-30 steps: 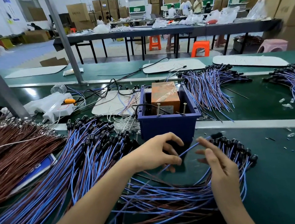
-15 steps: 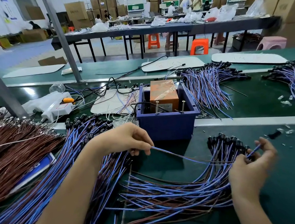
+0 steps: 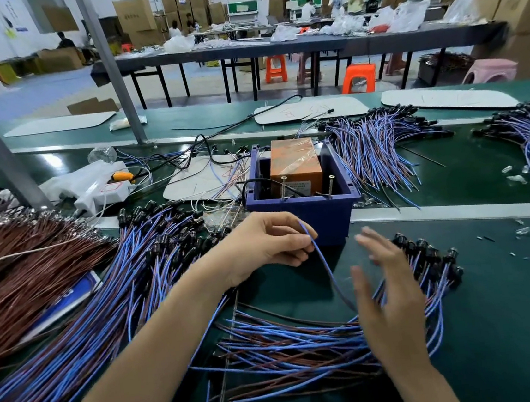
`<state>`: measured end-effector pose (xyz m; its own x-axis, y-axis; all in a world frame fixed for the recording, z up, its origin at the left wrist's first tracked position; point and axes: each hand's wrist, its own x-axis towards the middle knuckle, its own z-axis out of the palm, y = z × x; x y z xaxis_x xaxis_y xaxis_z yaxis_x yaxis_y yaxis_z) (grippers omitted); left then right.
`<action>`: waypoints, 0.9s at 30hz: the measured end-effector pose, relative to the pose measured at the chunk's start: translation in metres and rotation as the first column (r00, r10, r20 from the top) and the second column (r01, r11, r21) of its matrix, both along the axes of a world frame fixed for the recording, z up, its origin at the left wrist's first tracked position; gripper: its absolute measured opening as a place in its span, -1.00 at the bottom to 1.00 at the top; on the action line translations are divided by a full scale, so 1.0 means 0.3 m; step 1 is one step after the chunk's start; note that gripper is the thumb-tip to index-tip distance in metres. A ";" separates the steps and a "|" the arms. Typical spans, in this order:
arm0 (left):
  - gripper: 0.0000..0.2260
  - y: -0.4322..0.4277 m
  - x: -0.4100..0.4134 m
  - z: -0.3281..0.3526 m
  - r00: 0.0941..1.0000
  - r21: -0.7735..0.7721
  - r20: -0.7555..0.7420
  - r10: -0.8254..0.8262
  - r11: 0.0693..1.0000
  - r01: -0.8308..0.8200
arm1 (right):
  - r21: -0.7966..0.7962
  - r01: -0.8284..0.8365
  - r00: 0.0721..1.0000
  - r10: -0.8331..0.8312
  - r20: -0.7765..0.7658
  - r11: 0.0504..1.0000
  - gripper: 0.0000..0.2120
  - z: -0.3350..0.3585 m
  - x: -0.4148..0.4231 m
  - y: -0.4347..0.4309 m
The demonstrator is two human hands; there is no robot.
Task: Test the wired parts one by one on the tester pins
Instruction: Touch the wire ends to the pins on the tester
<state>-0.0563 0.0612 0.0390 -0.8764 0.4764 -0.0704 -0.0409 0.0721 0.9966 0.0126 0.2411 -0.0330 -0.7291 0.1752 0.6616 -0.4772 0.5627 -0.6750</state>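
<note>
Blue wire [image 3: 326, 265] is pinched in our left hand [image 3: 269, 246] just in front of the tester box [image 3: 305, 214], right hand [image 3: 391, 305] fingers spread over the pile [image 3: 290, 346] there, so we're mid-pick and next probably gotta land its ends on the pins [image 3: 283, 188].

Left hand [image 3: 267, 245] pinches blue wire [image 3: 325, 265] — right hand [image 3: 389, 302] spread over bundle [image 3: 306, 345]
</note>
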 end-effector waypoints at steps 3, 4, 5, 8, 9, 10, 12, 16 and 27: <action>-0.90 0.024 0.007 -0.015 0.999 0.017 -0.006 0.045 0.999 -0.045 | 0.143 -0.171 0.985 0.174 -0.010 0.975 -0.73 -0.016 0.015 -0.046; -0.91 0.030 0.009 -0.018 0.999 0.033 0.000 0.053 0.998 -0.053 | 0.150 -0.179 0.984 0.180 0.010 0.972 -0.73 -0.020 0.015 -0.051; -0.91 0.035 0.012 -0.021 0.998 0.047 0.006 0.057 0.997 -0.057 | 0.144 -0.176 0.984 0.174 0.023 0.974 -0.74 -0.023 0.013 -0.052; -0.91 0.058 0.020 -0.031 0.994 0.082 0.016 0.104 0.991 -0.105 | 0.101 -0.143 0.990 0.143 0.007 0.985 -0.73 -0.021 0.010 -0.042; -0.91 0.066 0.021 -0.036 0.990 0.098 0.023 0.140 0.985 -0.142 | 0.080 -0.138 0.990 0.138 0.002 0.987 -0.73 -0.019 0.009 -0.040; -0.91 0.072 0.020 -0.042 0.983 0.112 0.033 0.181 0.977 -0.183 | 0.059 -0.134 0.991 0.134 0.004 0.989 -0.72 -0.019 0.009 -0.040; -0.88 0.081 0.018 -0.050 0.964 0.139 0.051 0.259 0.955 -0.264 | 0.024 -0.123 0.992 0.123 0.019 0.992 -0.70 -0.019 0.010 -0.042; -0.79 0.076 0.007 -0.062 0.929 0.182 0.053 0.366 0.911 -0.370 | -0.058 -0.064 0.996 0.068 0.061 0.996 -0.71 -0.019 0.007 -0.035; -0.91 0.076 -0.015 -0.082 0.876 0.258 0.081 0.476 0.839 -0.480 | 0.104 -0.194 0.898 0.134 0.420 0.976 -0.38 -0.053 -0.038 0.007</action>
<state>-0.0609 0.0841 0.0145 -0.9999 0.0013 -0.0161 -0.0160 -0.2224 0.9748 0.0013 0.2431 -0.0489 -0.9502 -0.0422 0.3089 -0.2708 0.6026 -0.7507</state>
